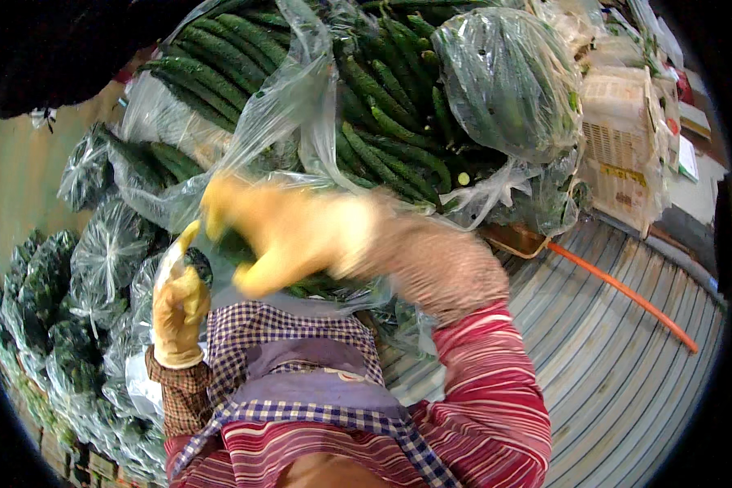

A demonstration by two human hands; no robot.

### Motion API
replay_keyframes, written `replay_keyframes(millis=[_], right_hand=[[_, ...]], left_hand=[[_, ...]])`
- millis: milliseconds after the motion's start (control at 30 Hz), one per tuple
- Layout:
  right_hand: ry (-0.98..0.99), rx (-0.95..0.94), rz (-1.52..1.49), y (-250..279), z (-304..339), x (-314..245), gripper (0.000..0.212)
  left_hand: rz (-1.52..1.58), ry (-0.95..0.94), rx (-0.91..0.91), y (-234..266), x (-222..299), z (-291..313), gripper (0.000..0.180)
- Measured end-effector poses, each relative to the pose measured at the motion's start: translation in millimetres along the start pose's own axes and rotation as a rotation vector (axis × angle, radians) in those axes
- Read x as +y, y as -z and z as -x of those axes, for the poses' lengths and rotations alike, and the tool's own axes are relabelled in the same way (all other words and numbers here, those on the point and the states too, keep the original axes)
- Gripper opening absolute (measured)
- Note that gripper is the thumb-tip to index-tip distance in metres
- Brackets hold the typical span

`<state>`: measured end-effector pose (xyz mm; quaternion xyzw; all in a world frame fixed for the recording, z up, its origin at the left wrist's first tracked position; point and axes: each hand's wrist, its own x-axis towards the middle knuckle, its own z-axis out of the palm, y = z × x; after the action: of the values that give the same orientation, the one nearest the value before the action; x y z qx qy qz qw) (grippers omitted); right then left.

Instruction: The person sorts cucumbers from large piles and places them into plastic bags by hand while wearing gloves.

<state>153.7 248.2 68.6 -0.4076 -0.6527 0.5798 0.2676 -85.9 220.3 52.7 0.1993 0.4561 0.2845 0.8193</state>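
Note:
My right hand [289, 236], in a yellow glove, reaches leftward across the front of me and is blurred by motion. Its thumb and fingers show apart, above a clear plastic bag [256, 159] and dark green cucumbers. At lower left, my left hand [180, 313], also gloved in yellow, has one finger pointing up and the others curled. Something whitish shows along it, but I cannot make out what it holds. Beyond my hands lies a big heap of long cucumbers [390, 154], partly covered by the clear plastic.
A filled clear bag of cucumbers [508, 85] rests on the heap at right. Several tied bags of dark green produce [110, 252] crowd the left side. A pale plastic crate [618, 138] stands far right. An orange rod or hose [626, 293] lies on the ribbed metal surface [577, 358].

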Motion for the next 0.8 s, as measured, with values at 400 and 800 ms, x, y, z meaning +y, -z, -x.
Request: replay_keyframes(millis=[400,800], right_hand=[[-0.43,1.059,0.318,54,87,193,0.024],[-0.751,1.055,0.704,141,105,267,0.052]], left_hand=[[-0.184,0.156,0.134,-15,8,-8,0.067],[-0.082,0.27,0.12,-25,7,-30,0.067]])
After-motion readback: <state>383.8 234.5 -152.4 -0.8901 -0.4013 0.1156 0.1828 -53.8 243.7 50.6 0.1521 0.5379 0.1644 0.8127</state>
